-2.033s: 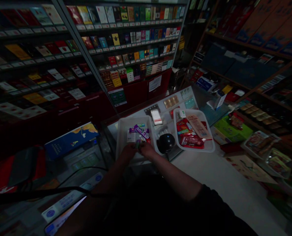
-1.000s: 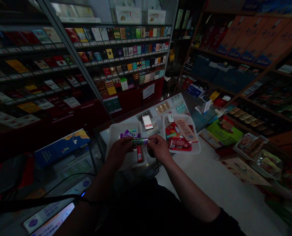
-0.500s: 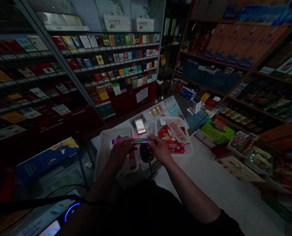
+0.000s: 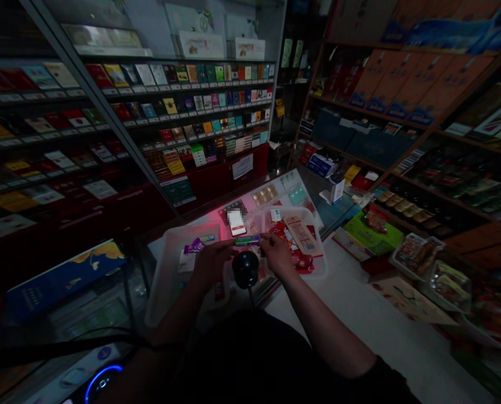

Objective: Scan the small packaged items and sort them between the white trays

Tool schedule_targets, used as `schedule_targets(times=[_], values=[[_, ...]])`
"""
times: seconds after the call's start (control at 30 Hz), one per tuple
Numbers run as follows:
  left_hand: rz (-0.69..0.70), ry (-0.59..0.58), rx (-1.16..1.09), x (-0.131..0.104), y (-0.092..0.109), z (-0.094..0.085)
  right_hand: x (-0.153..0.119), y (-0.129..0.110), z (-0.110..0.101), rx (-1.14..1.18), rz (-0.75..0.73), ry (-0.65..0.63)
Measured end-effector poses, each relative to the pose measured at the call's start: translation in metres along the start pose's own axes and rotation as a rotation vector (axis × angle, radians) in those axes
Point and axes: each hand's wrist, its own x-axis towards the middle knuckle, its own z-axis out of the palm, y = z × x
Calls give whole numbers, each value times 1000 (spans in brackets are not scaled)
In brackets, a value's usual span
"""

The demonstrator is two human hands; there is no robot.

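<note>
A slim green and purple pack (image 4: 247,240) is held level between my two hands. My left hand (image 4: 210,262) pinches its left end, and my right hand (image 4: 277,253) pinches its right end. Just below the pack stands a round black device (image 4: 246,269) on a thin stem. Beneath my left hand is a white tray (image 4: 160,280) with a purple packet (image 4: 194,246) and a red pack (image 4: 219,289). To the right, a second white tray (image 4: 324,264) holds red packets and a beige pack (image 4: 300,234). Behind the held pack lies a phone (image 4: 237,224).
Shelves of small boxes (image 4: 200,73) stand behind the counter. A blue box (image 4: 65,278) lies at the left, near a glowing blue ring (image 4: 103,384). At the right are a green box (image 4: 370,230) and clear tubs of packaged food (image 4: 414,247).
The view has shifted slightly. The held pack sits a little more to the right against the left hand, whose fingers reach out straighter. A red glow now spreads over the left tray and counter.
</note>
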Motion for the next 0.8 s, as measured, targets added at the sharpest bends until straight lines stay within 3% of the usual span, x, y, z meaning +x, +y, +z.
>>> schedule_targets(times=[0.2,0.43,0.57,0.8], values=[[24,3,133,14,-5,10,20,16,-2,-22,37,47],[137,-31,126,29,-10,17,33,36,1,-202,-43,28],[40,-40,118,32,-20,16,36,42,5,-285,-116,11],[-119,-42,-16,42,-61,14,35,41,8,-384,-130,-72]])
